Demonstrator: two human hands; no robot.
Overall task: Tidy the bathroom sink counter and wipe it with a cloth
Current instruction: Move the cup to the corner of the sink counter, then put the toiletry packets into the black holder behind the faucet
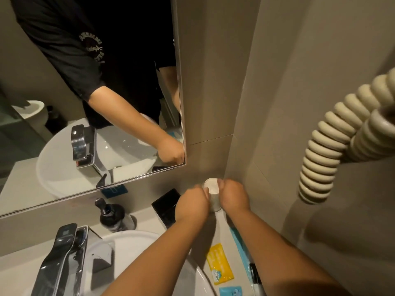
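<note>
Pale, smooth and cylindrical — the small cup (pixel 212 194) stands at the back corner of the tabletop (pixel 218 229), at about one o'clock from the basin (pixel 136 240), and both my hands are closed around it. My left hand (pixel 191 205) presses its fingers against the cup's near side; my right hand (pixel 234 196) clasps the far side with the thumb at the rim. Each grip is clenched on the cup, not loose.

The risks, as I judge them: the cup looks slick and light, so a squeeze too hard could pop it out toward the wall, and a careless lift could knock the glossy black tray (pixel 165 205) lying just beside it at nine o'clock. The dark pump bottle (pixel 112 216), further round at nine o'clock, is tall and narrow and would tip easily if my forearm swung that way.

At six o'clock from the cup lie thin crinkly sachets — a yellow sachet (pixel 220 265) and a blue sachet (pixel 230 291) — flat, light, apt to slide into the rounded white basin if brushed. The chrome tap (pixel 62 259) is hard-edged and angular. No cloth is visible, so wiping is not yet begun.
</note>
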